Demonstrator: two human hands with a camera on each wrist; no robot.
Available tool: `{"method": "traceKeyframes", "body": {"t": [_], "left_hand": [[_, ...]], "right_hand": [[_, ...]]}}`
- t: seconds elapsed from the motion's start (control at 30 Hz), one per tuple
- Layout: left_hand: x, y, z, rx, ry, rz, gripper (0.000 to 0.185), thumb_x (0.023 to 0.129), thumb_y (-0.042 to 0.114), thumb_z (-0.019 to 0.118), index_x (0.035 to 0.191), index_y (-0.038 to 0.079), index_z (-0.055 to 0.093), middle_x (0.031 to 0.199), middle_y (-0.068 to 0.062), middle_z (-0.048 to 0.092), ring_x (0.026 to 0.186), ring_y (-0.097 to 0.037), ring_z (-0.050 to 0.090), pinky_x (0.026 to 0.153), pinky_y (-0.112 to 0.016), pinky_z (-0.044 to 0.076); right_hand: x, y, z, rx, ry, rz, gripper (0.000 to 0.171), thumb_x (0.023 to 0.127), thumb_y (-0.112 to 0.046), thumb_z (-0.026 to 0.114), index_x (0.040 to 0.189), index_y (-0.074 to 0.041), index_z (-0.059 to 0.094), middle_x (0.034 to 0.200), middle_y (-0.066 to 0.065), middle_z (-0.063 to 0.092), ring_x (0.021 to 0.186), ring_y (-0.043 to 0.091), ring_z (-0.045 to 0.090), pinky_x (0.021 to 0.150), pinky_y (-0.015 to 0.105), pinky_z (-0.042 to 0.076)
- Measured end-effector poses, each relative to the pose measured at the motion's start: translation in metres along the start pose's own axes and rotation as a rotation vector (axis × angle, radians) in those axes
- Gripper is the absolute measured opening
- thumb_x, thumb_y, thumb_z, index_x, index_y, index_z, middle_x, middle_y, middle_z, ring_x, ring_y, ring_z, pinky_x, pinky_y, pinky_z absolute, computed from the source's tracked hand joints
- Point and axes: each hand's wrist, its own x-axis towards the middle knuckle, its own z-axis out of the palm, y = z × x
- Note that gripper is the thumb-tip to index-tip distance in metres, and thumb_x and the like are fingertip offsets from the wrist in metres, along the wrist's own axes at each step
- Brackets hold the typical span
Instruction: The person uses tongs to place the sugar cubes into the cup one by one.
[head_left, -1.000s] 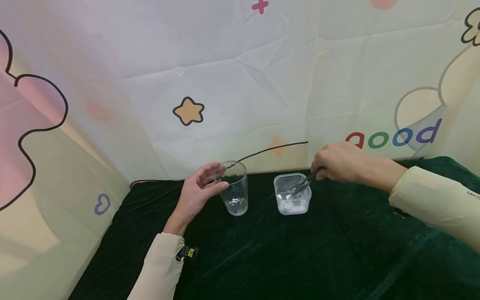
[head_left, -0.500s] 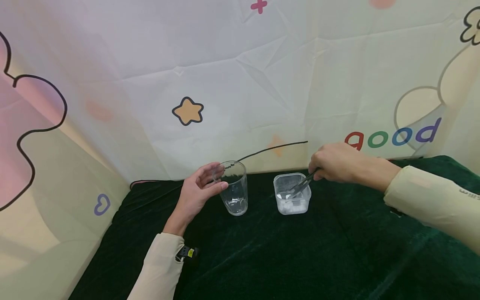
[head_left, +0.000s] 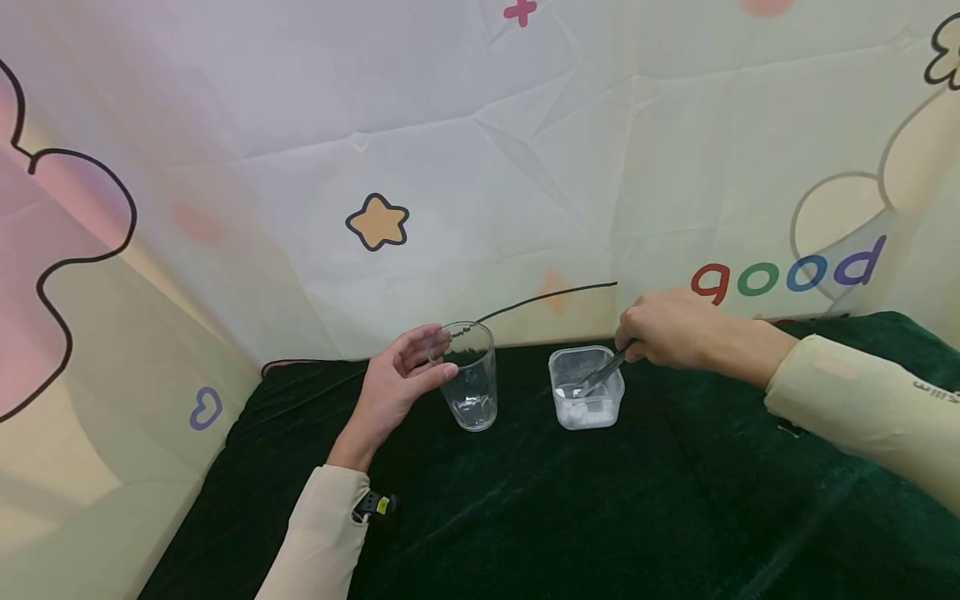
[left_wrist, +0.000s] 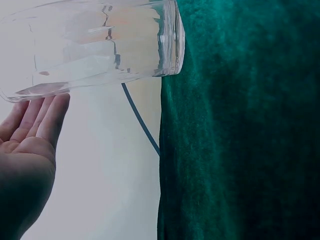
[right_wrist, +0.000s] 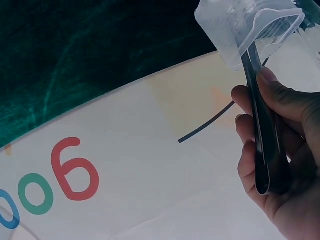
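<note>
A clear drinking glass (head_left: 476, 392) stands upright on the green cloth. My left hand (head_left: 405, 375) holds it near the rim, thumb on the near side and fingers behind. In the left wrist view, the fingers (left_wrist: 52, 117) lie against the glass wall. My right hand (head_left: 671, 329) grips a pair of dark metal tongs (right_wrist: 265, 135), pinched between thumb and fingers. The tongs' tips reach down into a small clear plastic container (head_left: 553, 392) just right of the glass. White lumps (head_left: 588, 414) cover the container's bottom; whether the tips hold one, I cannot tell.
Dark green velvety cloth (head_left: 570, 517) covers the tabletop. Behind it rises a pale printed backdrop (head_left: 480, 208) with a star and coloured letters, close behind the glass and container. A dark wristband (head_left: 371, 504) shows at the left sleeve.
The right hand has shifted slightly left, and the tongs' two arms appear closer together. The left hand, the glass and the container stay in place.
</note>
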Motion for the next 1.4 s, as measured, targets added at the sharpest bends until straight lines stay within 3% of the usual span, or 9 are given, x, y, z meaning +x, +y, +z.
{"method": "traceKeyframes", "body": {"t": [0.27, 0.63, 1.03, 1.23, 1.4], "left_hand": [[0.000, 0.000, -0.001, 0.004, 0.003, -0.003, 0.059, 0.100, 0.010, 0.075, 0.154, 0.007, 0.051, 0.151, -0.007, 0.060, 0.139, -0.021, 0.058, 0.108, -0.032, 0.051], [0.000, 0.001, 0.000, -0.006, -0.005, 0.007, 0.061, 0.100, 0.008, 0.074, 0.155, 0.004, 0.049, 0.153, -0.012, 0.058, 0.140, -0.026, 0.057, 0.107, -0.033, 0.052], [0.000, 0.000, -0.001, -0.002, -0.004, 0.012, 0.061, 0.100, 0.008, 0.074, 0.155, 0.003, 0.049, 0.153, -0.012, 0.058, 0.140, -0.026, 0.057, 0.107, -0.033, 0.052], [0.000, 0.001, -0.001, -0.003, -0.002, 0.013, 0.060, 0.099, 0.009, 0.074, 0.154, 0.004, 0.050, 0.153, -0.012, 0.059, 0.139, -0.027, 0.057, 0.107, -0.033, 0.052], [0.000, 0.000, -0.001, -0.004, -0.008, 0.015, 0.061, 0.099, 0.009, 0.074, 0.154, 0.003, 0.049, 0.153, -0.012, 0.058, 0.140, -0.027, 0.057, 0.107, -0.034, 0.052]], "right_hand": [[0.000, -0.001, 0.000, -0.005, 0.024, -0.016, 0.019, 0.085, -0.014, 0.091, 0.102, -0.008, 0.084, 0.096, 0.007, 0.078, 0.082, 0.024, 0.070, 0.073, 0.042, 0.063], [-0.004, -0.001, 0.000, -0.004, 0.078, -0.033, 0.017, 0.085, -0.015, 0.091, 0.101, -0.010, 0.085, 0.090, 0.002, 0.076, 0.078, 0.021, 0.068, 0.068, 0.038, 0.061], [-0.012, 0.000, -0.005, 0.001, 0.127, 0.011, 0.013, 0.086, -0.012, 0.090, 0.098, -0.013, 0.085, 0.083, -0.003, 0.071, 0.073, 0.016, 0.063, 0.063, 0.034, 0.057], [-0.017, 0.002, -0.008, 0.049, 0.169, 0.043, 0.012, 0.087, -0.011, 0.089, 0.098, -0.013, 0.084, 0.086, -0.003, 0.073, 0.074, 0.015, 0.062, 0.063, 0.034, 0.056], [-0.022, 0.003, -0.010, 0.085, 0.195, 0.053, 0.011, 0.089, -0.010, 0.087, 0.100, -0.011, 0.084, 0.094, 0.001, 0.075, 0.079, 0.017, 0.066, 0.070, 0.039, 0.060]]}}
